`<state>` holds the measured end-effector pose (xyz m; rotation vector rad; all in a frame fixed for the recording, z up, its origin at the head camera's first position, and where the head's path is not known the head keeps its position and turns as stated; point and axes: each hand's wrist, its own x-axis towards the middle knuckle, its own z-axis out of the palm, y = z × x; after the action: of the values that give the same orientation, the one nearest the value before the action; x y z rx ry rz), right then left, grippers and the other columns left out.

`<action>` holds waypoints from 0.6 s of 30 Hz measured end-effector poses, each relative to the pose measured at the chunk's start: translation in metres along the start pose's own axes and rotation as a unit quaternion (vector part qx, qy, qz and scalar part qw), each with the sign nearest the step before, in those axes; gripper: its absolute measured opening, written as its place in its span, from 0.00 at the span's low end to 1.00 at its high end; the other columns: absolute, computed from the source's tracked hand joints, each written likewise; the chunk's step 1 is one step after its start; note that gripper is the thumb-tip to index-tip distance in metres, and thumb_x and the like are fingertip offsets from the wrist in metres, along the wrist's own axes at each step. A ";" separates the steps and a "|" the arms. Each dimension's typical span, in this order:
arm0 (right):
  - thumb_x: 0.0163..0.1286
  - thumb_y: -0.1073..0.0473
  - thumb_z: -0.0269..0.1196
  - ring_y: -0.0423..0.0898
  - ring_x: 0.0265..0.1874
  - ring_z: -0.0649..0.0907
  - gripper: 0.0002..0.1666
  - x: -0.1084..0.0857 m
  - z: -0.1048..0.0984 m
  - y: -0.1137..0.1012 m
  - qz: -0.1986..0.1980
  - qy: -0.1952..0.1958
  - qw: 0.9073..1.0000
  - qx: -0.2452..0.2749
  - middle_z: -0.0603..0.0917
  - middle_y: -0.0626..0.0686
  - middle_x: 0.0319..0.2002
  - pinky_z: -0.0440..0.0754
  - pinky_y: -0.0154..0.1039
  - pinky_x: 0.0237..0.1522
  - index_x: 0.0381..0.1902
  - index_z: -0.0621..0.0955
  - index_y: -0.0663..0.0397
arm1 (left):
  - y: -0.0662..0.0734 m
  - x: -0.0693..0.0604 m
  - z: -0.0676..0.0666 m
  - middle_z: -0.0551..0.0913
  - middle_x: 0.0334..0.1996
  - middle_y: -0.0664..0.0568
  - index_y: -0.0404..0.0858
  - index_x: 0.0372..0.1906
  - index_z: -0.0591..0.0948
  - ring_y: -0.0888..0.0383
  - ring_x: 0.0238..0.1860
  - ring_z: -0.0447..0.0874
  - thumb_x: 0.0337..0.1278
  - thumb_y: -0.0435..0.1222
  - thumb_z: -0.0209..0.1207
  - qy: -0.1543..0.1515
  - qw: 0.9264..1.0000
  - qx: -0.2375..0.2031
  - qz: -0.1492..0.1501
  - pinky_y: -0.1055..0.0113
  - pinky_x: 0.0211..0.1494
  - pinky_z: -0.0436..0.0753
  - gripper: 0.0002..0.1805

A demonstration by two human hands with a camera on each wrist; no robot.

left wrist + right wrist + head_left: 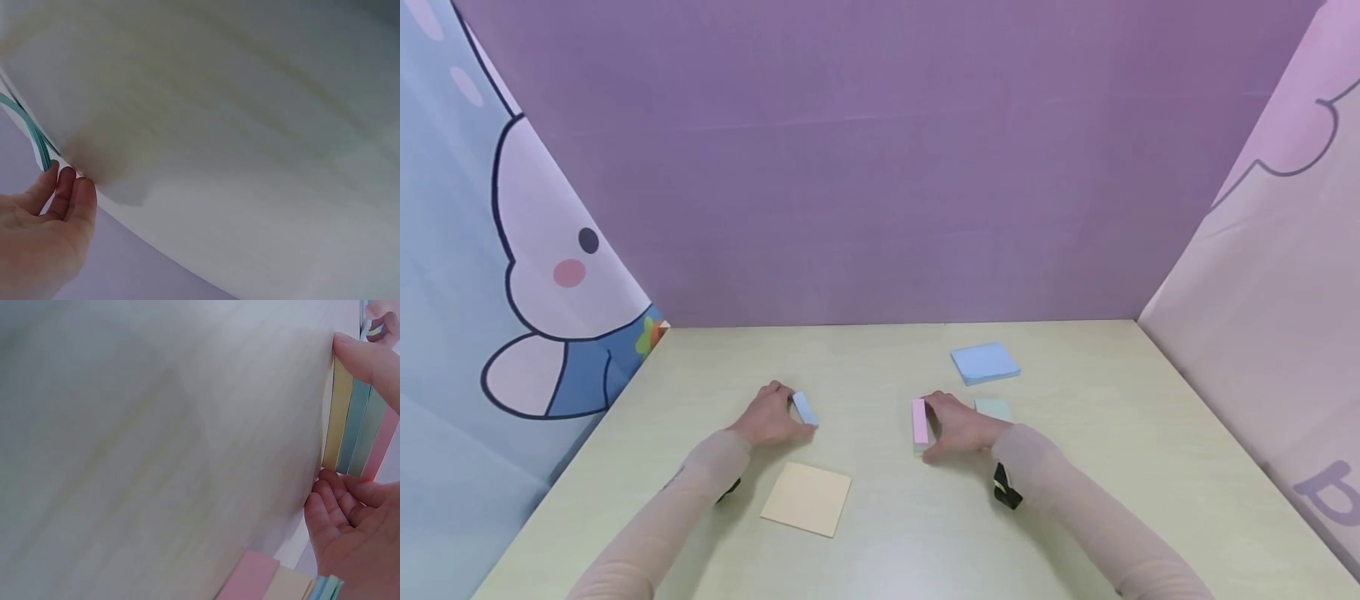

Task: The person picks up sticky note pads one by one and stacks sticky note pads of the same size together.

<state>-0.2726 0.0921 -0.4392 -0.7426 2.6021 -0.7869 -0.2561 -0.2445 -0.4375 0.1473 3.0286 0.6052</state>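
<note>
My left hand (773,417) pinches a narrow blue sticky note pad (805,409) between thumb and fingers, left of the table's middle. In the left wrist view, a thin teal edge (39,140) of sheets bends up from the fingertips. My right hand (958,425) grips a narrow stack of sticky notes (920,421), thumb at one end and fingers at the other. Pink lies on top of this stack; the right wrist view shows green, blue and yellow layers (341,412) below. A pale green pad (992,409) lies just behind the right wrist, partly hidden by it.
A square cream pad (807,498) lies in front of the left hand. Farther back on the right is a blue pad (985,363). Layered pink, cream, blue and green note edges (250,575) show low in the right wrist view. A purple backdrop (880,167) rises behind the table.
</note>
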 end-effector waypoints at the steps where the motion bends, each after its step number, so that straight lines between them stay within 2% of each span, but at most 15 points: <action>1: 0.39 0.50 0.76 0.47 0.55 0.70 0.54 0.000 0.000 0.000 0.000 0.000 1.000 0.002 0.71 0.52 0.56 0.67 0.45 0.62 0.62 0.64 0.60 | 0.000 0.001 0.001 0.71 0.51 0.39 0.28 0.52 0.72 0.45 0.53 0.68 0.34 0.55 0.67 0.000 1.000 0.000 0.000 0.52 0.59 0.71 0.43; 4: 0.38 0.50 0.76 0.47 0.54 0.70 0.54 0.000 0.000 0.000 0.000 0.000 1.000 0.005 0.71 0.52 0.55 0.68 0.45 0.61 0.62 0.65 0.60 | 0.001 0.003 0.002 0.71 0.53 0.39 0.28 0.54 0.71 0.44 0.55 0.67 0.34 0.55 0.66 -0.002 1.000 -0.009 0.000 0.51 0.60 0.70 0.44; 11: 0.38 0.50 0.76 0.47 0.54 0.70 0.54 0.000 0.000 0.001 -0.002 0.001 1.000 0.000 0.71 0.52 0.55 0.68 0.45 0.61 0.62 0.65 0.60 | 0.002 0.007 0.003 0.76 0.49 0.43 0.30 0.56 0.70 0.47 0.51 0.72 0.33 0.52 0.67 -0.006 0.999 -0.040 0.000 0.52 0.57 0.72 0.44; 18: 0.38 0.50 0.76 0.47 0.54 0.70 0.53 0.000 0.001 0.002 -0.008 0.001 1.000 0.002 0.71 0.52 0.55 0.68 0.45 0.61 0.62 0.65 0.60 | 0.005 0.008 0.002 0.77 0.48 0.44 0.30 0.57 0.69 0.48 0.51 0.73 0.34 0.50 0.68 -0.003 0.999 -0.049 0.003 0.53 0.57 0.72 0.43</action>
<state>-0.2734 0.0934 -0.4410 -0.7619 2.5989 -0.7967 -0.2632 -0.2378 -0.4377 0.1532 2.9868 0.7495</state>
